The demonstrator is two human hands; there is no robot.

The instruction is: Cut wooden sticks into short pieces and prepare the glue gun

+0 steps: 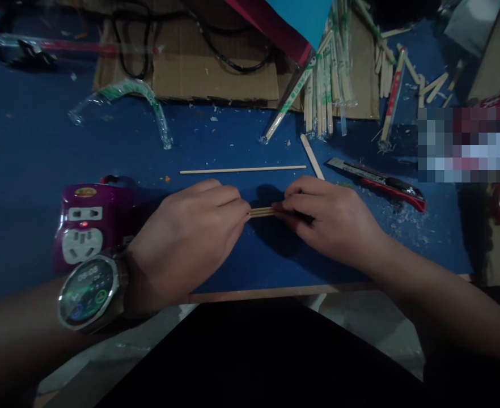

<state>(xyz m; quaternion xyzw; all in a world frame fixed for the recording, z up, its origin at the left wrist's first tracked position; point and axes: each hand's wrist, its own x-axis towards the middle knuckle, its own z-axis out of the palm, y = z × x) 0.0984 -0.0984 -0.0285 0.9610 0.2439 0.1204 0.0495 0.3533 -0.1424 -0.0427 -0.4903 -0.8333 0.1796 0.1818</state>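
Note:
Between my two hands runs a short visible stretch of thin wooden sticks (261, 212), lying side by side above the blue table. My left hand (199, 232), with a watch on its wrist, is closed around their left end. Fingertips of my right hand (326, 215) pinch the other end. Both ends are hidden by the fingers, so their length cannot be seen. Just beyond my hands, a single thin wooden stick (242, 169) lies crosswise on the table. A flat craft stick (312, 156) rests behind my right hand, and a red and black utility knife (377, 182) lies to its right.
A purple power socket (84, 224) stands at the left. Wrapped chopsticks (322, 90) lie at the back over cardboard (216, 73) with black cable. An empty clear wrapper (126, 90) curls at back left. Wood shavings (407, 226) and broken stick pieces are on the right.

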